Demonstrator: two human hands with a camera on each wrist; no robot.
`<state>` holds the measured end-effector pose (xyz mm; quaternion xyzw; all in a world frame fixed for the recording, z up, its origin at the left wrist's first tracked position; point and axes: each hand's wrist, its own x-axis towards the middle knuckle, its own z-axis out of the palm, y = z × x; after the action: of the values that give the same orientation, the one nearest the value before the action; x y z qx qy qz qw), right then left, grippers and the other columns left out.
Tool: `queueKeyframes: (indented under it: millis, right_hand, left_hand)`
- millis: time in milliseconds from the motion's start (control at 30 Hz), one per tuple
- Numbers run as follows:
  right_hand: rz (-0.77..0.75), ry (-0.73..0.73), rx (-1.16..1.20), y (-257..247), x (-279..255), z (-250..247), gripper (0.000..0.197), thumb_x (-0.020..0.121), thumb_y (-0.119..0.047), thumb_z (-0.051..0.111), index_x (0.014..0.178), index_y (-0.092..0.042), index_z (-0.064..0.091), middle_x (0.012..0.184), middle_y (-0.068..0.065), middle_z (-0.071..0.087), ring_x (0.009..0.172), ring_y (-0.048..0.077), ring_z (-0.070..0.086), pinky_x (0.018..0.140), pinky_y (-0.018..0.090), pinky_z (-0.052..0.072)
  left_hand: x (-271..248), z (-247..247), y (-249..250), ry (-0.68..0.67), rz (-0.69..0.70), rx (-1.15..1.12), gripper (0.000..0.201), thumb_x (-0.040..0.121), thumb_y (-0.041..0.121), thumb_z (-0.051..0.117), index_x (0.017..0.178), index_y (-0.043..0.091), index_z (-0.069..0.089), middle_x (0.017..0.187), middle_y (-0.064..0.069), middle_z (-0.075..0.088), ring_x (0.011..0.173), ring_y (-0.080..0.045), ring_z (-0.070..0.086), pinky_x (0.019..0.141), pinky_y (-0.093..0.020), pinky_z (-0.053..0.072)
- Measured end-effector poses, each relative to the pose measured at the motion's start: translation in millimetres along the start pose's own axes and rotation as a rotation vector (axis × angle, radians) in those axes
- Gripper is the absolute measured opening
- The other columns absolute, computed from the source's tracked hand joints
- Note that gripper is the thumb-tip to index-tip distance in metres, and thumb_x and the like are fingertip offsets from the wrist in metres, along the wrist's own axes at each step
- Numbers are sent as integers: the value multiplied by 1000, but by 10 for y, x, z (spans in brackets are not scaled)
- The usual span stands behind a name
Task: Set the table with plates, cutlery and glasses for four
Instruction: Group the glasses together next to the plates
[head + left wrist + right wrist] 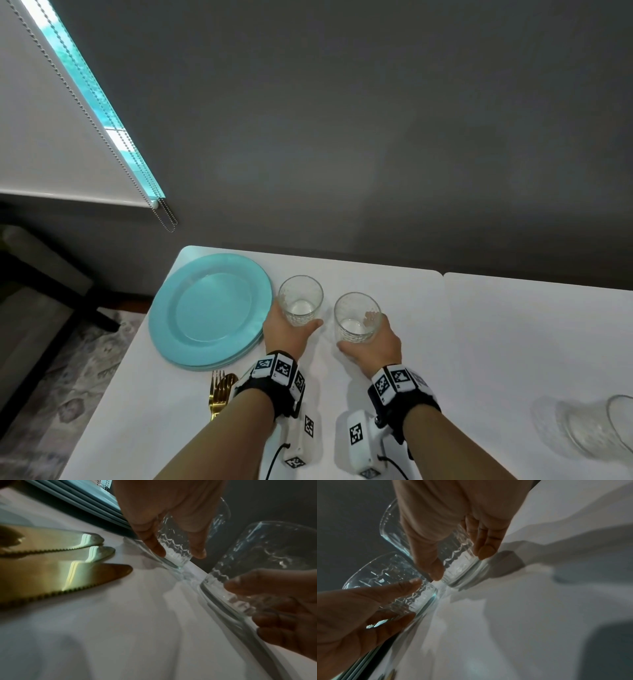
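My left hand [286, 334] grips a clear patterned glass tumbler [300, 300], fingers [154, 543] curled round its lower wall. My right hand [371, 342] grips a second clear patterned tumbler [356, 317] the same way, thumb and fingers [485, 543] wrapped low near the base. Both tumblers stand upright, at or just above the white table [479, 342]; can't tell if the bases touch it.

The left tumbler is just beside the stack of round turquoise plates [210, 310] at the far left corner. Gold forks [219, 390] lie near my left wrist, and gold serrated knives [68, 566] show in the left wrist view. More clear glassware [596, 425] lies at the right edge, blurred.

Risks, my guess:
- Tumblers are close together, so they could clink or chip if both hands move inward.
- The left tumbler could knock the plate rim when I lift or slide it.
- With a low grip on smooth glass, a tumbler may tip or slip if I swing it fast.
- My left wrist could drag the forks.
- The plate stack sits near the table edge, so a bump may push it off.

Places not yet laid; everything is still clustered.
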<state>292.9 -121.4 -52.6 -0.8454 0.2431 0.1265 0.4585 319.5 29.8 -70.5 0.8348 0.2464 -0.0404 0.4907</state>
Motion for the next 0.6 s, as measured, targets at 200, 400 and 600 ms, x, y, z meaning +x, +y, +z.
queueKeyframes:
  millis: [200,400,600]
  right_hand:
    - [6,-20,19,-123,108,35,82,63,-21,84,133,-19,41,126,5,58,114,24,57,93,26,45]
    - [-33,-168,-15,-155,71,-105,98,71,-11,78,150,-17,20,150,1,36,125,19,52,98,24,41]
    - [-25,-161,-133,135,-113,-347,66,77,-14,72,137,-16,45,137,6,52,116,20,57,92,21,42]
  left_hand:
    - [39,-45,8,34,-9,6,76,71,24,80,134,2,42,129,-14,52,118,-27,53,100,-35,41]
    - [-87,-43,47,32,-40,-62,82,74,22,78,140,3,34,138,-13,48,126,-27,49,104,-36,40]
    - [-403,120,91,58,-77,-135,86,76,16,76,144,1,25,143,-18,40,126,-31,48,107,-40,40]
